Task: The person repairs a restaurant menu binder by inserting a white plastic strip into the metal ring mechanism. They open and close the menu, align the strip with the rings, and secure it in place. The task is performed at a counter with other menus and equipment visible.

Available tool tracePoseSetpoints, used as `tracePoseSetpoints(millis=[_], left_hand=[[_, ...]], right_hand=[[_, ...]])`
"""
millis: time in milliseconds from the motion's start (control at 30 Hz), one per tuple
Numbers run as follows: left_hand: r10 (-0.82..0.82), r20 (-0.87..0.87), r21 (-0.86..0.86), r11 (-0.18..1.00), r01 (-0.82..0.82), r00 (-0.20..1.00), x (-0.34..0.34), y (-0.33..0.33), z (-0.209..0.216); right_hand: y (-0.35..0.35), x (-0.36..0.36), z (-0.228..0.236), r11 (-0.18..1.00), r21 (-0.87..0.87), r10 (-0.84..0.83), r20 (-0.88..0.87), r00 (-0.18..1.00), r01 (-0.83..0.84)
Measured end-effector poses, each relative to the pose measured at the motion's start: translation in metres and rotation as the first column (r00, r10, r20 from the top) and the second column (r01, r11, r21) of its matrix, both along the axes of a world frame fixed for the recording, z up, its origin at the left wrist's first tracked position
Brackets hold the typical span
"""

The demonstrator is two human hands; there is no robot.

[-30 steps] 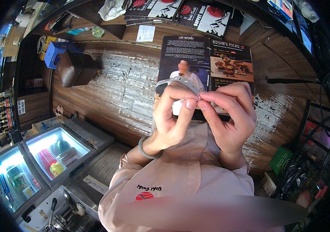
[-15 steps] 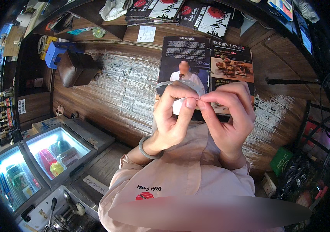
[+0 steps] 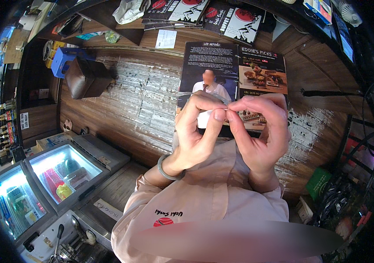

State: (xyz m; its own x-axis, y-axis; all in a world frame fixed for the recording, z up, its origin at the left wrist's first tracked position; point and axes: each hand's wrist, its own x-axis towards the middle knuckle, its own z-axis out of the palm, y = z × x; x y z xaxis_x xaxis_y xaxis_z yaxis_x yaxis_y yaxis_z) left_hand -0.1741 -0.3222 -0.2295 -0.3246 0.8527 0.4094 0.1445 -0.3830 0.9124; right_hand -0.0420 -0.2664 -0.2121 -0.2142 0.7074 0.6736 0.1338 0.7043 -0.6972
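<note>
My left hand is closed around what looks like a roll of clear tape, with a white core and a see-through band showing past the fingers. Thumb and index finger of my right hand are pinched together. Their tips meet my left thumb and index finger at the roll's near side, and whatever thin bit lies between them is too small to make out. Beneath both hands lies an open, ring-bound menu with dark pages and food pictures, partly covered by the fingers.
Several dark menus and a white paper slip lie beyond the open menu. Left stand a brown padded stool and a blue plastic stool. A lit glass-topped freezer is at lower left. Black plastic bags sit at right.
Both hands stay close together, their pinched fingertips shifted very slightly. The roll has turned a little in my left hand. The open menu lies where it was.
</note>
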Motion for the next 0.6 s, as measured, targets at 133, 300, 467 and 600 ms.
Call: tracePoseSetpoints(millis=[133, 300, 467, 600], left_hand=[[-0.008, -0.024, -0.033, 0.999, 0.008, 1.000, -0.002, -0.001, 0.001], [-0.038, 0.067, -0.067, 0.997, 0.042, 0.997, 0.000, -0.003, 0.003], [-0.087, 0.226, -0.134, 0.984, 0.119, 0.970, 0.003, -0.007, 0.003], [-0.145, 0.445, -0.147, 0.962, 0.232, 0.884, 0.002, -0.008, 0.001]], right_hand=[[0.001, 0.001, 0.005, 1.000, 0.009, 0.012, 0.035, 0.999, -0.013], [-0.001, 0.001, 0.010, 0.999, -0.019, 0.051, 0.092, 0.994, -0.050], [-0.001, 0.003, 0.011, 0.998, -0.029, 0.055, 0.067, 0.996, -0.054], [-0.002, 0.002, 0.007, 0.998, -0.021, 0.066, 0.048, 0.997, -0.065]])
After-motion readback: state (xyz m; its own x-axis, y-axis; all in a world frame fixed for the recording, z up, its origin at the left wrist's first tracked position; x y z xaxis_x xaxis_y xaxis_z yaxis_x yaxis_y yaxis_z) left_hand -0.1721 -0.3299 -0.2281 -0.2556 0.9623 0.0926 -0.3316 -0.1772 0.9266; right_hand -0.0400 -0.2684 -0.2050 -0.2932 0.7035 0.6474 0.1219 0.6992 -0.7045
